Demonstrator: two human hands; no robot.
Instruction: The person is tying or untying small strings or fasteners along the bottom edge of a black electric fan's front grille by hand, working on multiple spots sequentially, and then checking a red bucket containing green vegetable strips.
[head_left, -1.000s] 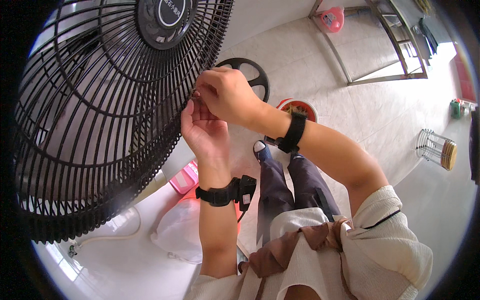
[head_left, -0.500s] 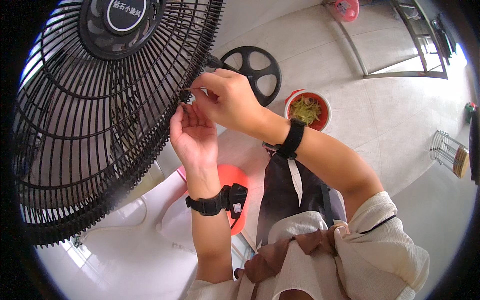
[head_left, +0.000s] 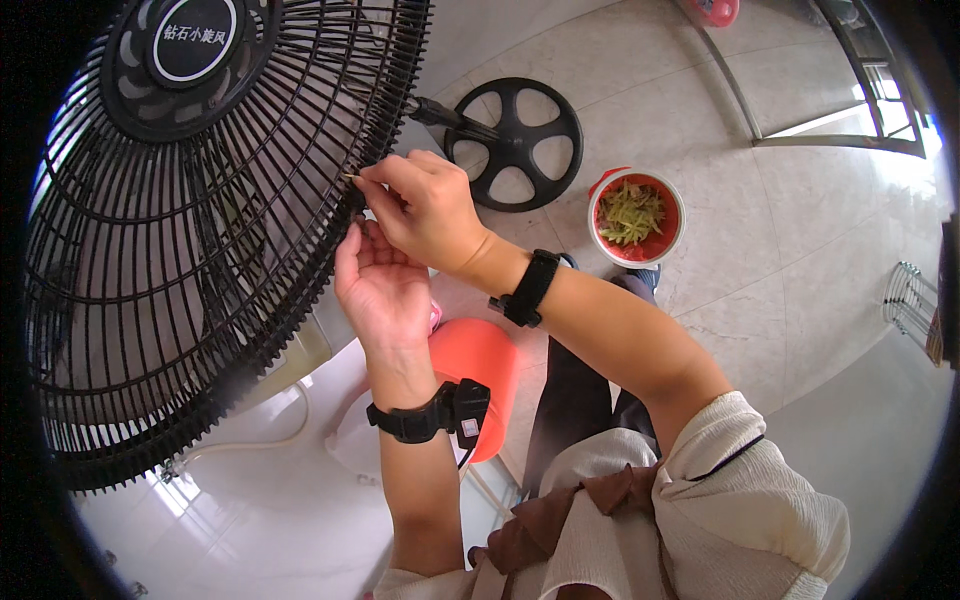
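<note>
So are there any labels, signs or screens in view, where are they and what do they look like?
Badge: round black label with pale lettering and a light ring, at the hub of the black fan grille, upper left.
No screens or signs show; the red bowl on the floor has no label I can see.

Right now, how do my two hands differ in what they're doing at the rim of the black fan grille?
The left hand is open, palm towards the camera, fingers flat against the rim of the black wire fan grille. The right hand is curled above it, its fingers pinching a small piece at the same rim; what the piece is cannot be told. The left hand comes up from below, the right hand crosses in from the right. Both wear black wrist straps.
</note>
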